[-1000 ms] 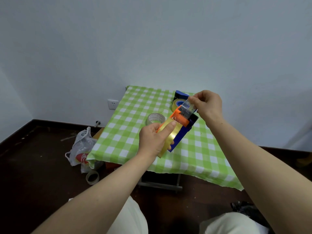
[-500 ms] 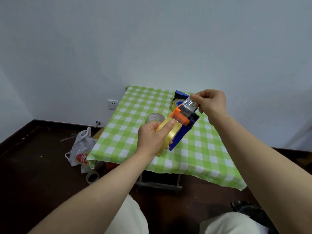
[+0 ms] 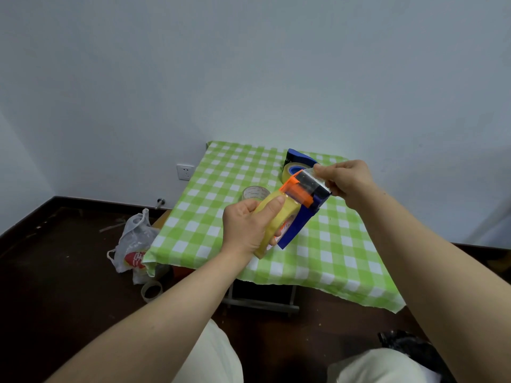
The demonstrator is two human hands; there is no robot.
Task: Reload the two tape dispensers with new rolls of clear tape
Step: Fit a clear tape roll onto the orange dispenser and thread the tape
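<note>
The left hand (image 3: 246, 228) is gripping the tape roll (image 3: 278, 226) seated in the blue dispenser (image 3: 297, 228), its thumb lying along the roll's outer face. The right hand (image 3: 347, 178) is pinching the free end of the tape (image 3: 313, 176) and holding it stretched past the orange guard (image 3: 297, 192), all of it in the air above the checked table (image 3: 331, 258). The threading seems to be going on, and it is probably calling for a taut strip kept square to the guard, with the thumb braking the roll so that no slack is forming. The left palm is hiding the hub, and the fingers and the glare are masking the cutting teeth. Whether the strip is running over or under the guard is hard to tell. The second dispenser (image 3: 300, 158) is sitting half hidden behind, beside a spare roll (image 3: 255, 192).
</note>
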